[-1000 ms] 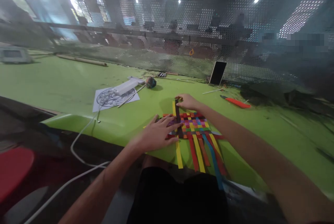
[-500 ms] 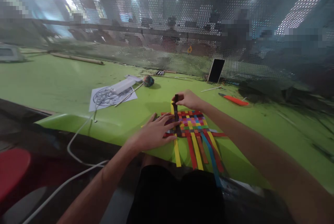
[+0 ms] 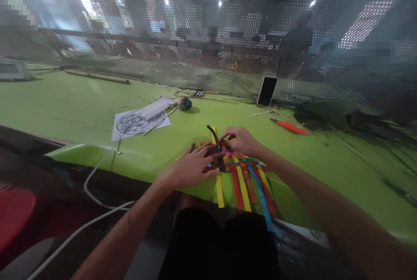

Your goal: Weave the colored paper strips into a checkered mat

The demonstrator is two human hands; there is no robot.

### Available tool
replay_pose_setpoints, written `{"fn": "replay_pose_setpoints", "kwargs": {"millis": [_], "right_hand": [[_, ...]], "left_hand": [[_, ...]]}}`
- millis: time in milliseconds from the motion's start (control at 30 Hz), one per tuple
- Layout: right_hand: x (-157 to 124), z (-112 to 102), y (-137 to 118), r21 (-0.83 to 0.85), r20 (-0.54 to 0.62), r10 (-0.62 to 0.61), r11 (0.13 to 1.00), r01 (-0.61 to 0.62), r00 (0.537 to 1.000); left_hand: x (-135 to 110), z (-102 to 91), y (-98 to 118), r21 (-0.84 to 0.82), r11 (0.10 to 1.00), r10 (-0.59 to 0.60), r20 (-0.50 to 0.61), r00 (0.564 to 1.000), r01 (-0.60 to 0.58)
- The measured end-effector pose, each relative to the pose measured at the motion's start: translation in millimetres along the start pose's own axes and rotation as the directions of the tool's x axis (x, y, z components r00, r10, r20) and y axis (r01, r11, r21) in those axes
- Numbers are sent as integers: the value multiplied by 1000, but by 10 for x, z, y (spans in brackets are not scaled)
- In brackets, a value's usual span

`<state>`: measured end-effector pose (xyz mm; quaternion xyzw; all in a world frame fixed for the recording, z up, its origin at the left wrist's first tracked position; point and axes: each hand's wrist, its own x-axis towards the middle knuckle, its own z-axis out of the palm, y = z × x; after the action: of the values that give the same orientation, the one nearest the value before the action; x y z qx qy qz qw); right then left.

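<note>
A woven mat of many-coloured strips lies near the table's front edge, with red, yellow, brown and blue ends hanging toward me. My left hand rests flat over its left part, fingers spread, pressing it down. A black strip runs through the weave beside those fingertips, its upper end sticking up and bent to the left. At the mat's far side my right hand has its thumb and fingers bent together at the black strip; the exact grip is partly hidden. Just behind, the end of a yellow strip stands out.
On the green table a printed sheet lies under a white object, near a dark ball. A phone leans against the mesh. An orange-handled cutter lies right. A white cable hangs front left.
My right hand has let go of the black strip's top end and moved down and right to the weave. The strip's free end now bends left. My left hand stays put.
</note>
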<state>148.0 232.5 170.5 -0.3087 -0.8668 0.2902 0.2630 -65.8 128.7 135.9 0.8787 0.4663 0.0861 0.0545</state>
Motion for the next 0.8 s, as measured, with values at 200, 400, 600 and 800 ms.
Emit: {"fn": "replay_pose_setpoints", "kwargs": {"millis": [200, 400, 600, 800], "right_hand": [[-170, 72, 111, -33, 22, -148, 988, 149, 989], [-257, 123, 168, -6, 9, -165, 986, 165, 986], [-242, 122, 161, 73, -65, -114, 990, 119, 991], [-163, 152, 230, 52, -209, -6, 998, 18, 978]], "left_hand": [[-7, 7, 0, 3, 1000, 2, 2, 1000, -2], [1, -10, 2, 8, 1000, -19, 24, 1000, 19], [-2, 1, 3, 20, 1000, -14, 21, 1000, 14], [5, 28, -31, 30, 1000, -1, 16, 1000, 1]]}}
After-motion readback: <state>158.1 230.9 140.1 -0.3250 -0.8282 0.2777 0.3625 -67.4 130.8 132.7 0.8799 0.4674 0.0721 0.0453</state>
